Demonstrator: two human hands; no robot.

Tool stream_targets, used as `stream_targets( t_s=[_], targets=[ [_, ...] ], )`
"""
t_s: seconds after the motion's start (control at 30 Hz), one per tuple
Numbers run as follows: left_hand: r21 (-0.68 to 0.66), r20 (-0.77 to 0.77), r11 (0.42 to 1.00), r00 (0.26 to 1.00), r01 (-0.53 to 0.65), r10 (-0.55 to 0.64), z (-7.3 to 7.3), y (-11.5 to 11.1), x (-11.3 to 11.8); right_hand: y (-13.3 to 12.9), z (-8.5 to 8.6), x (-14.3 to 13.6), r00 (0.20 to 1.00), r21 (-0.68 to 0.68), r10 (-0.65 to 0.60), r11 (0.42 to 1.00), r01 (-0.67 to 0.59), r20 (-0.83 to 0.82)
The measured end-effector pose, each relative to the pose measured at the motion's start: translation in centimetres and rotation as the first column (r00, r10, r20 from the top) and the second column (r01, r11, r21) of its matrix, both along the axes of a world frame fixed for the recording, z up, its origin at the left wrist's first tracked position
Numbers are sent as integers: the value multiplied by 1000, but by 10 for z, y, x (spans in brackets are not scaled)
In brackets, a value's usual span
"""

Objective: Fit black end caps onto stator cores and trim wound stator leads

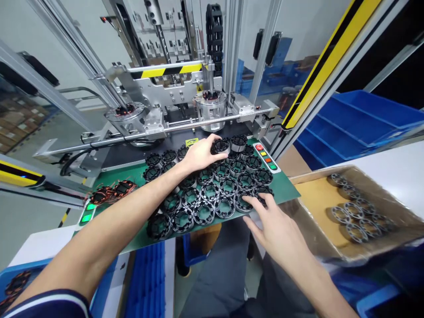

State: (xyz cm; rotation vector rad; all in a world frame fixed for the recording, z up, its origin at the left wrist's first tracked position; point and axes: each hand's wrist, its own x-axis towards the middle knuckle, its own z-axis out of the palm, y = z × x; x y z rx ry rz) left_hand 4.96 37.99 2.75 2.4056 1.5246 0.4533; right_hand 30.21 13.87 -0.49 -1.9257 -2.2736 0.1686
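Observation:
Rows of motor stator cores point(210, 192), metal rings with black insulation and inward teeth, stand on a green work mat point(285, 187). My left hand point(200, 154) reaches across them, its thumb and fingers around a stator core point(221, 145) in the back row, near the right end. At the front right corner, my right hand point(278, 223) hovers with fingers spread. Its fingertips are over or touching a stator core point(244, 203); contact is hard to tell. Wound stators with copper wire point(114, 191) lie at the mat's left.
Behind the mat stands a machine with two round metal fixtures point(212, 110) and a horizontal rod point(185, 126). Button panels point(266, 158) flank the mat. A cardboard box point(318, 212) with several bare rings is at right, near blue bins point(361, 126). Yellow-black posts rise beside.

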Motion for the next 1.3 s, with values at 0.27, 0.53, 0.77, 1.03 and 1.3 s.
stream_targets(
  t_s=[0.27, 0.53, 0.77, 1.03, 1.3],
  targets=[
    [15, 0, 998, 998, -68, 68, 0, -2, 10, -1, -5, 3, 1000, 4, 3, 1000, -3, -13],
    [14, 62, 1000, 998, -24, 23, -5, -2, 10, 4, 4, -6, 998, -25, -31, 999, 33, 58],
    [-18, 184, 999, 982, 48, -44, 15, -21, -12, 6, 3, -4, 999, -24, -22, 999, 23, 42],
    [259, 665, 796, 699, -547, 264, 11, -193, -138, -19, 55, 9, 987, 137, 59, 990, -38, -151],
    [216, 469, 620, 637, -754, 611, -86, -272, -195, 92, 90, -101, 984, 112, 137, 986, -124, -115]
  ],
)
